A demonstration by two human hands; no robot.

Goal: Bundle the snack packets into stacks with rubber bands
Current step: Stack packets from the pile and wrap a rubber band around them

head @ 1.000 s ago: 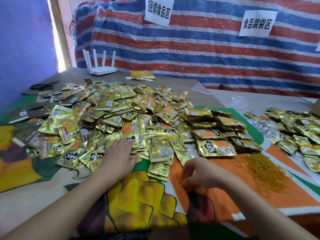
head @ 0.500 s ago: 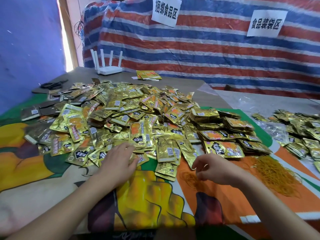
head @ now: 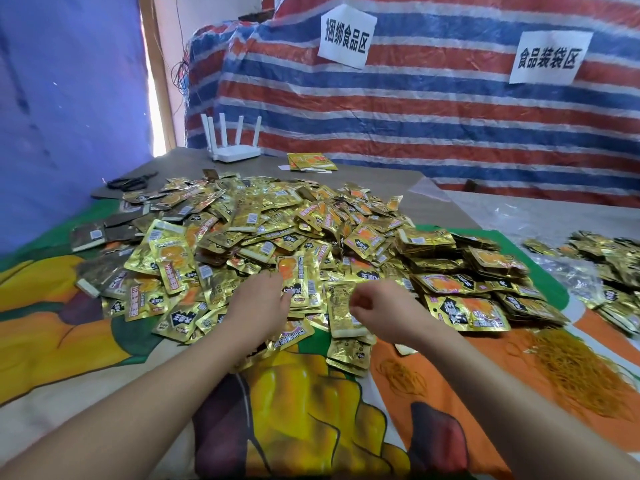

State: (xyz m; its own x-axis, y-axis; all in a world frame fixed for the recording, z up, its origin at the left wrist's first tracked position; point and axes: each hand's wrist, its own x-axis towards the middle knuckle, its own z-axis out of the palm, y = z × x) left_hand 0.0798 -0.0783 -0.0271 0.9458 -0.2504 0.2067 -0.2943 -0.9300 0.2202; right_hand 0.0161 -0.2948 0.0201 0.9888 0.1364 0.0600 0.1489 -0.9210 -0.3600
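gold snack packets [head: 263, 230] heaped loose; yellow rubber bands [head: 571, 372] piled right.

A single wide-angle head camera looked forward and down from the person's own position, close over the surface [head: 104, 393]. Both forearms reached in from the bottom edge, and the striped tarp [head: 433, 126] closed off the far side. No second view existed.
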